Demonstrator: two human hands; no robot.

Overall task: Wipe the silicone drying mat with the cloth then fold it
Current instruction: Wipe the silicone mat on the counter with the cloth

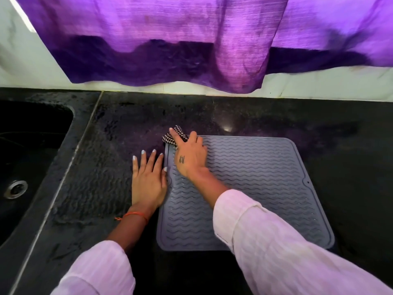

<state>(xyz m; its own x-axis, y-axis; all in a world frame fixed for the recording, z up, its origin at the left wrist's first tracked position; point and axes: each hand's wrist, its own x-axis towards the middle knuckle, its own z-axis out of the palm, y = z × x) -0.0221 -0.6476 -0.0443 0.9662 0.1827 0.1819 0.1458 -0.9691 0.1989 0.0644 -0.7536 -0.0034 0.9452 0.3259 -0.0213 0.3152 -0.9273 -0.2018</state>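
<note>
A grey silicone drying mat point(259, 179) with wavy ridges lies flat on the black counter point(119, 128). My right hand point(190, 155) is at the mat's far left corner and holds a small checked cloth point(174, 135), bunched under its fingers, with the index finger stretched over it. My left hand point(147, 179) lies flat on the counter with straight fingers, its thumb side touching the mat's left edge. The right forearm hides part of the mat's front.
A black sink point(32, 158) with a metal drain point(16, 189) sits at the left. A purple curtain point(170, 39) hangs over the white wall behind the counter. Bare counter surrounds the mat on the right and back.
</note>
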